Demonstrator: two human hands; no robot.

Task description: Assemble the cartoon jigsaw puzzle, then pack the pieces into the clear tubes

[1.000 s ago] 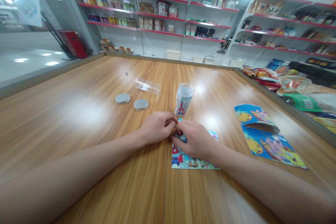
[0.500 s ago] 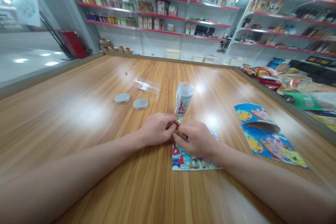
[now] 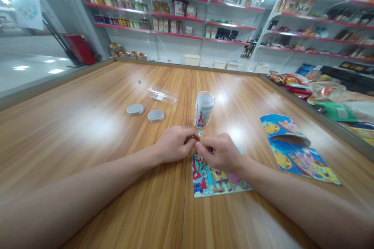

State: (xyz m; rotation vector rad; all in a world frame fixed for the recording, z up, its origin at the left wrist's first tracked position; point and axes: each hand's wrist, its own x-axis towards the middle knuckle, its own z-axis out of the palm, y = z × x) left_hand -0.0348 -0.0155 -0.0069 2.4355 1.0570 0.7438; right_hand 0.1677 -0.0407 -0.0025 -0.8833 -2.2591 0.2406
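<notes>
My left hand [image 3: 176,144] rests on the table with its fingers curled and their tips together; what they pinch, if anything, is hidden. Meeting it is my right hand [image 3: 222,151], thumb and fingers closed in a pinch, its contents hidden too. Partly under the right hand lies a colourful cartoon jigsaw puzzle [image 3: 204,182], its upper part covered. A small light-blue puzzle piece [image 3: 200,133] shows just past the left fingertips. Right behind the hands stands a clear jar [image 3: 203,109] with cartoon-printed contents inside.
Two silver lids [image 3: 156,115] lie left of the jar, near a clear jar on its side [image 3: 163,95]. To the right is a folded blue cartoon sheet [image 3: 300,149]. Bagged goods [image 3: 336,93] line the table's right edge; stocked shelves [image 3: 178,15] stand behind.
The jigsaw puzzle has shifted slightly toward me and to the right. My right hand has turned a little, its fingertips still against the left hand, which stays nearly in place.
</notes>
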